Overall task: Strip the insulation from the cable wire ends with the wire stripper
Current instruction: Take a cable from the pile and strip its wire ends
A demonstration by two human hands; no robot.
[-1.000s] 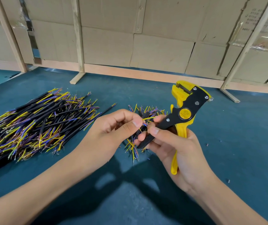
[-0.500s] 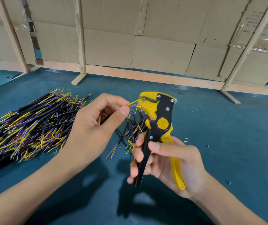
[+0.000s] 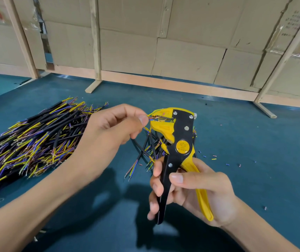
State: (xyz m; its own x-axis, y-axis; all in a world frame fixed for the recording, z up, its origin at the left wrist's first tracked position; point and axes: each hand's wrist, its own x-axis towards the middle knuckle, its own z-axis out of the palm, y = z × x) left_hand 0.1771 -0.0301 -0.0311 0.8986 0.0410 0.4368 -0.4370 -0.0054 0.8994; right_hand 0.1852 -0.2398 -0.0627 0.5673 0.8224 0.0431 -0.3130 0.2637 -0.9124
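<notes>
My right hand [image 3: 196, 191] grips the handles of a yellow and black wire stripper [image 3: 179, 148], held upright with its jaws pointing left. My left hand [image 3: 109, 131] pinches the thin coloured wire ends [image 3: 154, 117] of a black cable between thumb and fingers, right at the jaws. Bare copper strands show inside the jaws. The cable's black sheath is hidden behind my left hand. Below the tool a small bunch of black cables [image 3: 145, 151] with coloured ends lies on the blue table.
A large pile of black cables [image 3: 27, 142] with yellow, blue and purple ends lies at the left. Small bits of stripped insulation [image 3: 214, 158] are scattered right of the tool. Cardboard panels in wooden frames [image 3: 181, 57] stand along the back of the blue table [image 3: 254, 142].
The stripper swung from tilted right to upright with its jaws facing left. My left hand rose from the small bunch and brought the wire ends into the jaws.
</notes>
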